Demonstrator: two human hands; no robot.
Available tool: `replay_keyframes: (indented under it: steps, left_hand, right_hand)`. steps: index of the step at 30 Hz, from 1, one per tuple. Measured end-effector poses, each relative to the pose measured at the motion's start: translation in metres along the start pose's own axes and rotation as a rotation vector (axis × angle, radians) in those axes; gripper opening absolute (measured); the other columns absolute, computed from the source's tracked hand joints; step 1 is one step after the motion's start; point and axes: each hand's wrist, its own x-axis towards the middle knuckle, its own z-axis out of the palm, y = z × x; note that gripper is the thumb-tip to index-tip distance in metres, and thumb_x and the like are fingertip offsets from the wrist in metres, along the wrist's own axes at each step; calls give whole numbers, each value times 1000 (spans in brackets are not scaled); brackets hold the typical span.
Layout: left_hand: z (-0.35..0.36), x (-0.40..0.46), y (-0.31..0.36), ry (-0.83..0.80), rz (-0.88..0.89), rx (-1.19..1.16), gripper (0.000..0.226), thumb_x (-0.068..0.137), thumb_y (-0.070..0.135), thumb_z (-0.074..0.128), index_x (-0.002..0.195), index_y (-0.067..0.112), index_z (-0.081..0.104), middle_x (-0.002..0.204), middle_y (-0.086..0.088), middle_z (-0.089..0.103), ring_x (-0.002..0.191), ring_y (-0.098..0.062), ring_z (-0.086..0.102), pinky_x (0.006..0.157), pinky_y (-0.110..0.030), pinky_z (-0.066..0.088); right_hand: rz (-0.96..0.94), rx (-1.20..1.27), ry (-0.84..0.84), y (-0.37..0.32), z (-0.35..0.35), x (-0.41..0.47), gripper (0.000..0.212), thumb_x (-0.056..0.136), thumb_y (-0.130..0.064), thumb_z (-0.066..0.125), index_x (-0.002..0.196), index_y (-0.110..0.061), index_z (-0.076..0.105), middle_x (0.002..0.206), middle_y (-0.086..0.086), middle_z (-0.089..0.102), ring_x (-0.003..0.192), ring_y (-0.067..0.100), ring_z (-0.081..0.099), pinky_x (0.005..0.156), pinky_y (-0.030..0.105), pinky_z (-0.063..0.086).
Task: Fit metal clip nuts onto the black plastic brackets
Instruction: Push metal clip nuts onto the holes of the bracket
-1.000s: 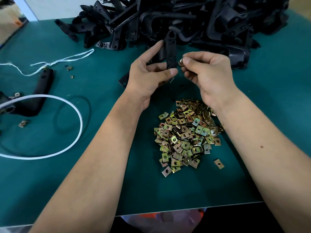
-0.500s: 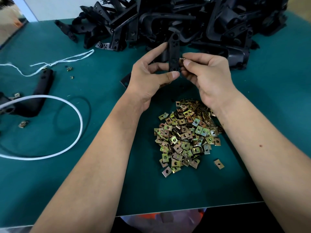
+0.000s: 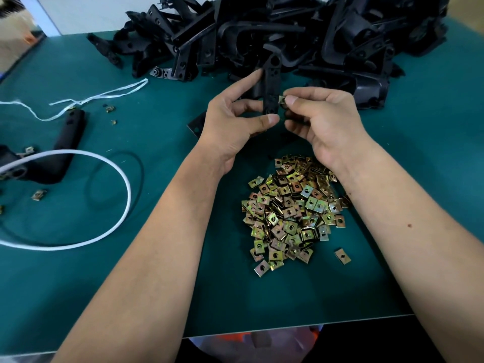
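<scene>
Left hand pinches upright black bracket thumb-and-fingers; right hand pinches clip nut against bracket's right edge. Both above green table. Clip nut pile below hands, bracket heap behind.

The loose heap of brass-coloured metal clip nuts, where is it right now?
The heap of brass-coloured metal clip nuts lies on the green table, right of centre, between the forearms, just below the right hand.
</scene>
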Motion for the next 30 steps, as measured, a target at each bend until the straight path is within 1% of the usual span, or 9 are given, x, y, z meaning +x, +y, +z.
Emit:
replay_keyframes:
  steps: [4,10,14,21,23,25,27,29,30]
  left_hand:
    - [-1,0,1,-13,-5,15,80,78,-12,79,147,17,52,94,-8,74,94,-21,70,98,-45,57]
    - [-2,0,2,-10,-31,58,77,77,-11,80,145,16,55,89,-4,73,88,-17,69,86,-34,60]
    - [-3,-1,3,-10,-45,89,75,76,-10,81,143,14,58,95,-9,70,88,-15,67,82,-32,60]
    - [-5,-3,5,-53,-67,144,75,73,-11,82,141,10,59,85,-6,65,74,-11,63,69,-24,56]
    - [-7,-2,5,-45,-55,184,76,72,-10,83,141,11,59,88,-10,64,79,-14,62,75,-28,59]
    - [-11,-2,6,-33,-21,242,79,70,-10,85,142,13,59,97,-22,68,86,-20,63,90,-38,60]
    - [-14,-2,7,-3,11,328,82,69,-8,88,141,17,59,106,-31,69,88,-24,64,99,-47,56]
    - [-19,1,5,74,29,440,83,67,-3,91,140,22,61,101,-23,72,86,-18,64,98,-48,56]
    - [-22,2,5,113,33,492,83,66,1,92,140,25,62,98,-16,73,85,-14,64,97,-46,57]
  right_hand:
    - [-4,46,-1,0,0,0,10,91,3,71,91,-6,77,86,8,73,72,14,67,69,23,57]
    - [-44,-30,19,3,0,2,10,86,3,76,90,-7,76,80,4,73,68,13,67,69,23,56]
    - [-82,-63,-32,5,-2,2,16,85,4,77,89,-10,70,74,0,70,68,10,65,64,23,53]
    - [-122,-134,-94,6,-4,3,24,83,1,80,88,-14,62,72,0,65,65,8,62,59,22,50]
    - [-137,-137,-101,7,-4,3,23,83,-1,81,89,-13,62,71,0,66,64,8,62,59,22,51]
    - [-157,-179,-100,8,-3,3,23,82,-4,83,92,-11,63,72,1,70,64,9,64,61,24,53]
    - [-198,-321,-77,9,-1,3,25,82,-10,84,97,-11,64,77,2,75,67,11,67,65,26,55]
    - [-336,-604,-89,5,-1,1,22,81,-19,85,95,-16,68,80,-1,74,71,7,66,69,27,54]
    - [-415,-733,-175,0,-1,-1,19,81,-22,86,91,-19,71,80,-5,73,71,3,64,71,25,52]
